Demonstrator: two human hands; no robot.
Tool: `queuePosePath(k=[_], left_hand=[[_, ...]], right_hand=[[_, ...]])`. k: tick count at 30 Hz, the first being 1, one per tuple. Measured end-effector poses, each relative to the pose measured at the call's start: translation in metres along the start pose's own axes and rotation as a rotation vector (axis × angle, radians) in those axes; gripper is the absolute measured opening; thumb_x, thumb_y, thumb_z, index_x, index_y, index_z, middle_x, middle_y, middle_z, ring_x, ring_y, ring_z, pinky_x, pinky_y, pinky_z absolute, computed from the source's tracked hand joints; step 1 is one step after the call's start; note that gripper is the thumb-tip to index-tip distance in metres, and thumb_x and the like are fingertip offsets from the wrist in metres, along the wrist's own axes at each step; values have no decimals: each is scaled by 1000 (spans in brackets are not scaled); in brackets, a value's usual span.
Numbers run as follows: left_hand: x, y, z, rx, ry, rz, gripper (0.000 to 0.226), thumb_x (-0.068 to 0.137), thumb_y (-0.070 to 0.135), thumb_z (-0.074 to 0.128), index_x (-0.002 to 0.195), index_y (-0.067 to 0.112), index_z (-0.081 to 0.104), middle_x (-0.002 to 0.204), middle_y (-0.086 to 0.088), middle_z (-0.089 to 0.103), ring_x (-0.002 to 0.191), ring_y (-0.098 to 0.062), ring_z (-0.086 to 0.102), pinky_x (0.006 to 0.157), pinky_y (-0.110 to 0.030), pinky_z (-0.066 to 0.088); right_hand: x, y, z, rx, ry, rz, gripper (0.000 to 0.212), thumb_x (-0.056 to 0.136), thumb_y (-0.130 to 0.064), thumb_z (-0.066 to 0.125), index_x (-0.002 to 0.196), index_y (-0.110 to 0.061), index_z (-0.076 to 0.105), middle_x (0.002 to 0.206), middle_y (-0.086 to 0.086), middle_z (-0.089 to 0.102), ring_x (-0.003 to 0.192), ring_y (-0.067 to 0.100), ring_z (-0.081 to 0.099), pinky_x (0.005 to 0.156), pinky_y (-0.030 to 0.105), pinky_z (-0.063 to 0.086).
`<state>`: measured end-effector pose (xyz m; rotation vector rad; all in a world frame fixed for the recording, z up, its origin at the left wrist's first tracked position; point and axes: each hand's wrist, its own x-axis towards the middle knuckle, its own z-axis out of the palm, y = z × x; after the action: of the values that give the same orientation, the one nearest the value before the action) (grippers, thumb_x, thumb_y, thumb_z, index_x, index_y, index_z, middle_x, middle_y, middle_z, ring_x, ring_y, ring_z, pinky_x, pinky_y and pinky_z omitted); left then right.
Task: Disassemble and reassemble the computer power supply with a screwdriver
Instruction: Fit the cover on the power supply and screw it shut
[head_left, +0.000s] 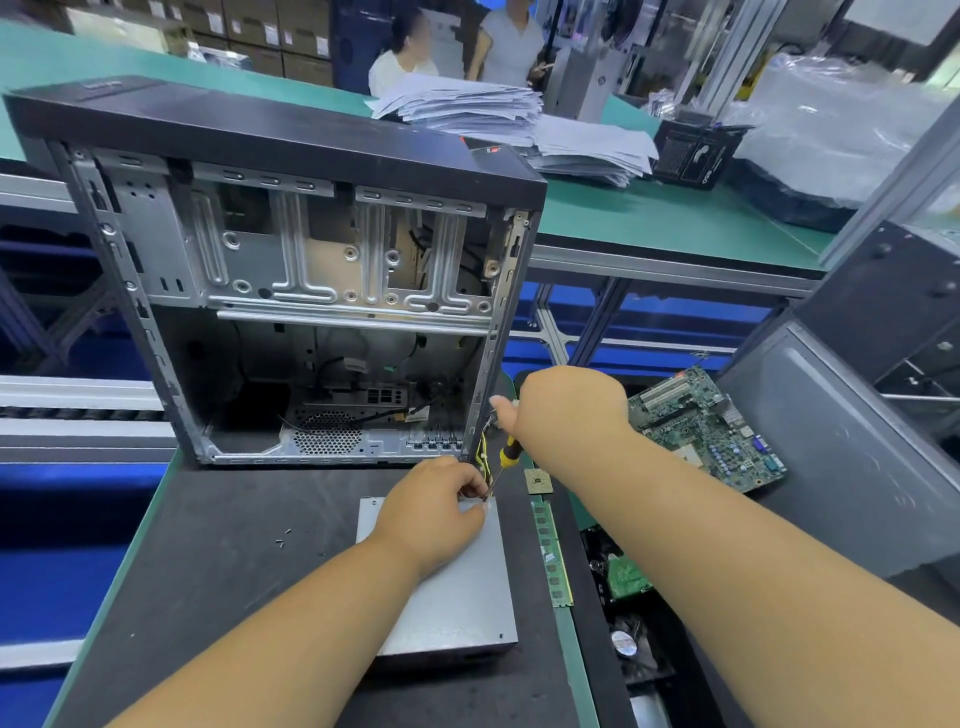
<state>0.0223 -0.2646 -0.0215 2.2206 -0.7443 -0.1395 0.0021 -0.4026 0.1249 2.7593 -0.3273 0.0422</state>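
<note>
Power supply (447, 587) lies flat on the near mat before the open case (291, 280) — rigid, weighty, slick steel; your left hand (434, 512) pinches at its far corner, right hand (563, 402) wraps the screwdriver (505, 457) — brace the lid's flat.

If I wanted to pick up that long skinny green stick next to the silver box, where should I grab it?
Pinch the green memory stick by its two long edges near the middle, coming straight down from above. It lies flat on the mat, right of the power supply, so only its thin sides offer a hold; the gap beside the box looks narrow.
</note>
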Motion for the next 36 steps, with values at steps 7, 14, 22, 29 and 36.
queuePosePath(k=[7,14,22,29,36], left_hand=[[0,2,-2,-7,-4,-12,7,81,32,66,85,35,62,90,15,59,91,-4,49,74,-21,42],[0,1,-1,-9,-12,-24,7,81,31,66,86,35,64,91,15,59,91,-4,51,73,-20,42],[1,4,-4,-30,-31,-46,9,79,31,68,79,37,61,88,14,60,86,-3,52,73,-19,44],[1,9,-4,-63,-22,-118,16,74,30,68,69,42,59,85,15,60,79,2,54,66,-15,40],[3,10,-6,-74,-23,-184,10,75,34,71,70,39,64,86,14,64,81,-1,59,73,-22,49]], right_hand=[[-5,12,-17,431,-171,-321,15,99,-31,54,98,-17,49,86,-1,51,74,20,49,57,31,31],[-3,-3,-6,56,-79,49,48,103,-38,35,61,-16,42,60,0,43,50,18,37,45,25,23],[-8,19,-20,477,-265,-314,8,98,-21,53,100,-16,48,89,1,51,74,22,50,58,34,37],[-8,2,-16,186,-104,-233,33,99,-43,49,82,-15,42,66,-3,39,56,13,34,47,30,24],[2,-4,-12,295,-167,-38,30,101,-41,41,95,-13,49,71,-1,42,58,16,38,49,30,28]])
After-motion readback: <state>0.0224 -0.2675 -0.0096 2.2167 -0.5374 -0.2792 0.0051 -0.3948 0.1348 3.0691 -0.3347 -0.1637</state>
